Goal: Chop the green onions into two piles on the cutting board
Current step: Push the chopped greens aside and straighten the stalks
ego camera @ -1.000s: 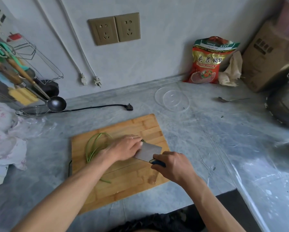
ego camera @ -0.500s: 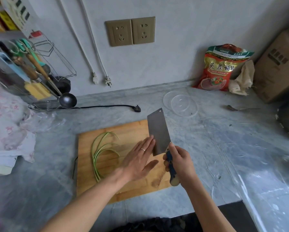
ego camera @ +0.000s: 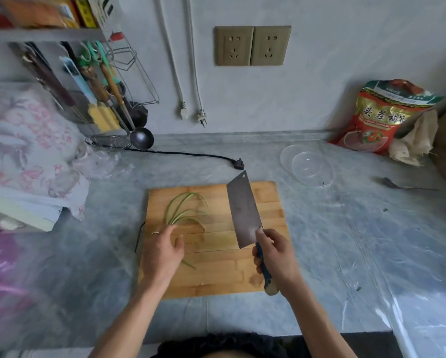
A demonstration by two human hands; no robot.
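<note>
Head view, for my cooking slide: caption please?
Right hand holds a cleaver over the cutting board; left hand reaches for green onions.

Two bare forearms are seen rising from the bottom of the frame toward the centre. The left hand (ego camera: 162, 251) is held palm down, its fingers loosely extended; a ring is worn on one finger. The right hand (ego camera: 275, 257) is curled round a dark-handled steel cleaver (ego camera: 244, 211), raised with its blade pointing to the upper centre.
</note>
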